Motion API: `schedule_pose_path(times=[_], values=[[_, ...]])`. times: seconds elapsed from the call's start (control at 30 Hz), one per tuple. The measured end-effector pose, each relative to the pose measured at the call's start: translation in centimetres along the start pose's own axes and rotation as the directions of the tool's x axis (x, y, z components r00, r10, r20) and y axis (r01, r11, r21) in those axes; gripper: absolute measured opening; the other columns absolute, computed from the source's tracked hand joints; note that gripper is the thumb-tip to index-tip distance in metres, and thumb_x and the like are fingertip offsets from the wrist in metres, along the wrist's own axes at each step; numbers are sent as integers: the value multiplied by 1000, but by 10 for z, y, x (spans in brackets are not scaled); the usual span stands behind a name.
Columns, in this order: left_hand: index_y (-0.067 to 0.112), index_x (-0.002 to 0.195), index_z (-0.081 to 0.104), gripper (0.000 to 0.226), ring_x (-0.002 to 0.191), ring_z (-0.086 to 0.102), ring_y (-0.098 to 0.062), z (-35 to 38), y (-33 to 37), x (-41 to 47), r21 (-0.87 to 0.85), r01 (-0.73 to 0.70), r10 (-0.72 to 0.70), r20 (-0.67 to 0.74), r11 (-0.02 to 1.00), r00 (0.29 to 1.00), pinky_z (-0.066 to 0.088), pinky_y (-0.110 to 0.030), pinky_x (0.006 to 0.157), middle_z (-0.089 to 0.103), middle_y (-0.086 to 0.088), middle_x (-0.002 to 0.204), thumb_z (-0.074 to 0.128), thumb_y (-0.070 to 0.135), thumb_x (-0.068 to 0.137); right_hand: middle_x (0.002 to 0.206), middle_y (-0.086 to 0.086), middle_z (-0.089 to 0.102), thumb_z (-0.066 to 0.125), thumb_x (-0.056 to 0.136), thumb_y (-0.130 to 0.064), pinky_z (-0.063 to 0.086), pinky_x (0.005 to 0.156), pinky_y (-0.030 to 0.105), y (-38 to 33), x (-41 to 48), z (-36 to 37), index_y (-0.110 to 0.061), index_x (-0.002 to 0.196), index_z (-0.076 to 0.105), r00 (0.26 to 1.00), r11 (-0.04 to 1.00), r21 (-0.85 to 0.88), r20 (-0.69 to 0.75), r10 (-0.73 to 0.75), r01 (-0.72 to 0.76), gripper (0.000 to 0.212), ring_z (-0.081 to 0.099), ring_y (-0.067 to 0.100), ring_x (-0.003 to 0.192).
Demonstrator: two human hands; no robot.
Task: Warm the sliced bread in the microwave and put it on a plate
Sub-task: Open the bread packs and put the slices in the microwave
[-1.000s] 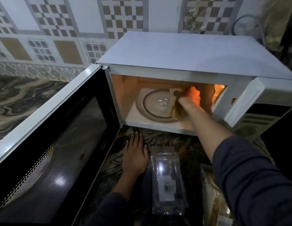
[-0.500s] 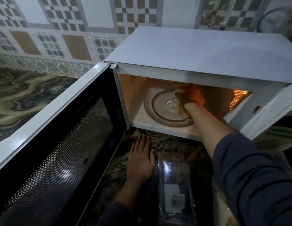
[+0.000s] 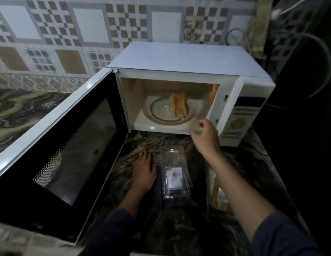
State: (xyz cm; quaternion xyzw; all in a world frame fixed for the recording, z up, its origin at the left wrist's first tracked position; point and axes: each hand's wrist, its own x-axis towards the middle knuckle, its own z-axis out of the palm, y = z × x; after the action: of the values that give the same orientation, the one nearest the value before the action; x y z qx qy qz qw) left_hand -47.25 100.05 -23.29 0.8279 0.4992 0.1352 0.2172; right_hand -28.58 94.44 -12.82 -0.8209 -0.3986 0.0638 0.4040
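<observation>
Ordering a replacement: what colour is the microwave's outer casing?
White, clearest in the head view on the microwave top.

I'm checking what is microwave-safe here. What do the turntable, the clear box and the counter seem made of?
Turntable: probably glass, glossy and see-through, with bright glints at its centre.
Box: thin clear plastic by the look, with shiny moulded ridges and a barcode label.
Counter: polished stone or a stone-look surface with swirled veins; I cannot tell which.
</observation>
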Motion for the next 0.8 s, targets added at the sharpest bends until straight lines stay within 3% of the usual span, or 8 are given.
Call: schedule_pose_path(times=[0.2,0.33,0.4,0.53,0.67,0.8], values=[[2,137,41,50,136,31,-28,4,1,-89,-131,22,-23,-11,991,1000,19,-29,114,35,-15,148,52,15,89,107,13,61,60,81,-8,38,83,24,38,-108,-37,-5,103,61,990,999,22,-134,42,-39,22,56,26,103],[0,120,56,35,117,44,-32,9,13,-130,-184,15,-32,-88,983,996,31,-28,99,49,-17,127,54,7,86,96,13,61,60,84,-9,40,74,27,64,-162,-48,-6,92,62,986,996,-93,-166,-5,-10,9,57,27,92],[-1,110,60,27,106,49,-31,14,25,-145,-288,49,-74,-75,956,994,33,-25,90,51,-18,118,55,1,84,95,10,59,60,85,-11,40,74,25,79,-178,-50,-8,90,62,996,991,-133,-91,0,-12,6,57,25,92],[-3,103,59,20,87,52,-21,28,58,-166,-532,109,-109,32,840,994,43,-29,82,54,-15,100,49,-7,86,103,5,53,62,85,-16,36,81,21,100,-190,-57,-12,99,63,963,960,-280,260,71,4,14,53,21,101],[-1,113,53,24,83,53,-17,41,89,-166,-680,232,-66,261,695,963,43,-11,67,54,-6,87,45,-5,91,100,0,51,59,88,-14,38,83,23,105,-189,-65,-17,97,64,939,958,-285,339,65,37,11,52,19,102],[5,119,53,34,102,56,-24,53,104,-154,-748,318,-76,339,583,938,45,-32,91,59,-4,98,58,-1,86,93,-1,51,58,89,-12,36,79,20,103,-182,-68,-15,93,67,931,963,-262,364,30,71,10,54,17,95]])
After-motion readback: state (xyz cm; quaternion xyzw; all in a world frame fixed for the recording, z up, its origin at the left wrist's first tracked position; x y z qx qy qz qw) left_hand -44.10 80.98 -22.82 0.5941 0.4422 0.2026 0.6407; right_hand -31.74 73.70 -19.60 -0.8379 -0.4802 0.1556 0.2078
